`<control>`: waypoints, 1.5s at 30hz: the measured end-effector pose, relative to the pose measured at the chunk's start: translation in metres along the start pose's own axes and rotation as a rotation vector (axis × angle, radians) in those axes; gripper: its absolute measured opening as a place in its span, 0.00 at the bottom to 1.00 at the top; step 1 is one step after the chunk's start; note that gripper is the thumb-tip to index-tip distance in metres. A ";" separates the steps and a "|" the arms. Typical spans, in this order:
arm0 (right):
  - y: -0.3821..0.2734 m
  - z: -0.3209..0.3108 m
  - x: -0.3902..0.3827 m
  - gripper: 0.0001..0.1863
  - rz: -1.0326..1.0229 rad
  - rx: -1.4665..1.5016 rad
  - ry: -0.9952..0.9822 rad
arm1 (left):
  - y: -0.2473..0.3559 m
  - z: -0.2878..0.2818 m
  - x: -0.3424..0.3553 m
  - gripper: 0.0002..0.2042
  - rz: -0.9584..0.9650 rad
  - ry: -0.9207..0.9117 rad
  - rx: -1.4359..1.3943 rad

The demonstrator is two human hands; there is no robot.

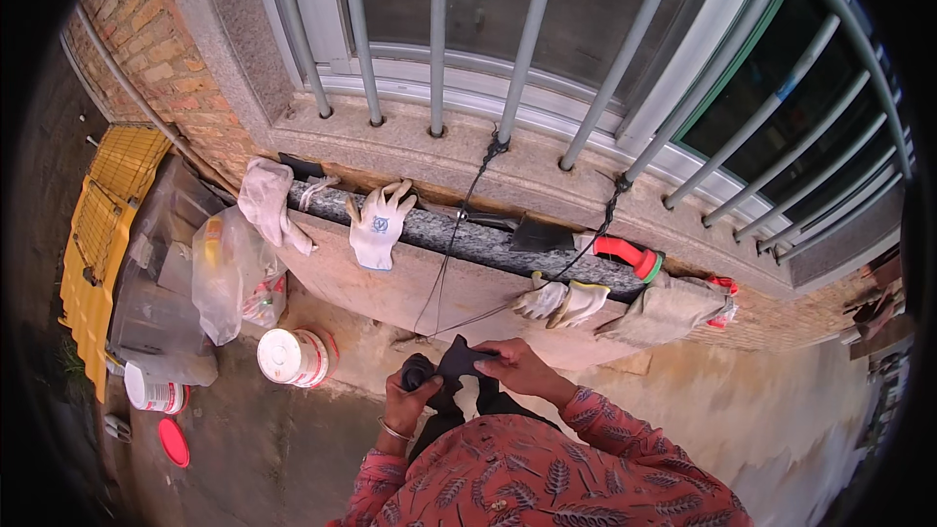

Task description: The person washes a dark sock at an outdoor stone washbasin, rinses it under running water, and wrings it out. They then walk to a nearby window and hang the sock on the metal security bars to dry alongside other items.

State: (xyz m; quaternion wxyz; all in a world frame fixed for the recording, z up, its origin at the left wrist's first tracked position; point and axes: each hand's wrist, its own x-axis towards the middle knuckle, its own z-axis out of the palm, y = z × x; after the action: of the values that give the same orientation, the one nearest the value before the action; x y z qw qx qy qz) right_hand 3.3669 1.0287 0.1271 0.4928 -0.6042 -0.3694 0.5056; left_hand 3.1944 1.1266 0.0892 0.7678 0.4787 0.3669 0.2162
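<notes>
Here we pinch a black flap (459,359) with our right hand (525,369); it sticks out left, toward the black lump (417,369) our left hand (406,402) grips.

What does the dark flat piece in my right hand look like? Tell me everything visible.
The dark flat piece is near-black, matt and thin-looking, with an angular outline and one corner pointing toward the speckled stone ledge. It could be cloth or flexible sheet; the picture does not settle which. The right hand pinches its right side, in front of the body. Its left side is near the dark rounded thing in the left hand; whether they join is unclear.
</notes>
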 end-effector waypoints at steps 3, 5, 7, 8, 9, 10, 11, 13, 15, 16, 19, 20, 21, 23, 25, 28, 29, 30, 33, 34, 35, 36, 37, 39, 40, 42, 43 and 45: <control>-0.027 -0.020 -0.002 0.09 -0.104 0.356 -0.071 | 0.020 0.004 0.007 0.04 0.057 0.091 -0.064; -0.044 -0.024 -0.008 0.08 -0.209 0.970 -0.056 | 0.018 0.009 0.014 0.05 0.150 0.194 -0.069; 0.015 -0.034 0.001 0.06 -0.198 0.373 -0.067 | 0.002 0.008 0.024 0.05 0.023 0.208 -0.060; 0.058 -0.038 0.008 0.07 -0.207 -0.387 -0.080 | -0.011 0.006 0.028 0.06 -0.044 0.227 -0.055; 0.077 -0.031 0.006 0.11 -0.247 -0.900 -0.038 | -0.024 -0.001 0.029 0.06 -0.102 0.286 -0.006; 0.077 -0.029 -0.001 0.08 -0.332 -0.549 0.088 | -0.038 -0.004 0.033 0.07 -0.107 0.282 0.025; 0.062 -0.032 -0.002 0.07 -0.337 -0.517 0.155 | -0.046 0.001 0.035 0.07 -0.115 0.285 0.033; 0.040 -0.040 -0.003 0.06 -0.280 -0.397 0.227 | -0.058 0.008 0.031 0.08 -0.176 0.269 0.056; 0.042 -0.056 -0.002 0.07 -0.186 -0.323 0.207 | -0.065 0.025 0.035 0.09 -0.222 0.218 0.057; 0.047 -0.062 -0.002 0.08 -0.251 -0.345 0.221 | -0.066 0.032 0.037 0.08 -0.246 0.187 0.063; 0.059 -0.076 -0.010 0.10 -0.355 -0.396 0.231 | -0.060 0.065 0.042 0.07 -0.228 0.111 0.064; 0.058 -0.079 -0.014 0.11 -0.344 -0.400 0.216 | -0.057 0.074 0.043 0.07 -0.215 0.087 0.048; 0.058 -0.081 -0.016 0.12 -0.334 -0.403 0.201 | -0.056 0.080 0.043 0.07 -0.202 0.062 0.032; 0.063 -0.076 -0.021 0.12 -0.356 -0.365 0.189 | -0.069 0.073 0.045 0.07 -0.234 0.032 0.052; 0.060 -0.073 -0.025 0.13 -0.281 -0.314 0.153 | -0.074 0.075 0.048 0.07 -0.236 0.058 0.033; 0.056 -0.072 -0.026 0.13 -0.442 -0.473 0.199 | -0.071 0.078 0.052 0.08 -0.150 0.029 0.005; 0.049 -0.072 -0.027 0.14 -0.403 -0.468 0.156 | -0.063 0.079 0.051 0.10 -0.142 0.009 0.039; 0.049 -0.071 -0.024 0.14 -0.482 -0.484 0.183 | -0.057 0.081 0.052 0.10 -0.144 0.004 0.032; 0.052 -0.065 -0.015 0.15 -0.593 -0.531 0.238 | -0.049 0.075 0.054 0.11 -0.169 -0.058 0.054; 0.053 -0.062 -0.013 0.15 -0.544 -0.546 0.239 | -0.047 0.066 0.056 0.11 -0.190 -0.110 0.090; 0.053 -0.059 -0.011 0.15 -0.495 -0.561 0.241 | -0.046 0.058 0.058 0.11 -0.211 -0.162 0.125; 0.052 -0.056 -0.010 0.16 -0.459 -0.542 0.235 | -0.046 0.052 0.060 0.11 -0.219 -0.165 0.121; 0.049 -0.052 -0.009 0.16 -0.422 -0.524 0.225 | -0.044 0.048 0.062 0.10 -0.228 -0.166 0.113; 0.045 -0.045 -0.005 0.16 -0.384 -0.498 0.238 | -0.047 0.034 0.066 0.11 -0.243 -0.164 0.112; 0.045 -0.042 -0.003 0.16 -0.384 -0.492 0.257 | -0.052 0.024 0.070 0.11 -0.247 -0.160 0.116; 0.044 -0.037 0.003 0.17 -0.374 -0.462 0.310 | -0.057 0.010 0.077 0.13 -0.257 -0.163 0.117; 0.044 -0.035 0.005 0.17 -0.365 -0.438 0.344 | -0.057 0.006 0.081 0.14 -0.263 -0.171 0.116; 0.056 -0.030 0.011 0.19 -0.380 -0.417 0.399 | -0.062 -0.012 0.090 0.19 -0.307 -0.246 0.146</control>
State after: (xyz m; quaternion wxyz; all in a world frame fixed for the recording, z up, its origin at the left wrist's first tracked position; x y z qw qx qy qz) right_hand 3.3956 1.0195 0.0704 0.5065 -0.6992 -0.4673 0.1903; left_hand 3.2416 1.1673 -0.0016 0.7941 0.4940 0.3540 0.0094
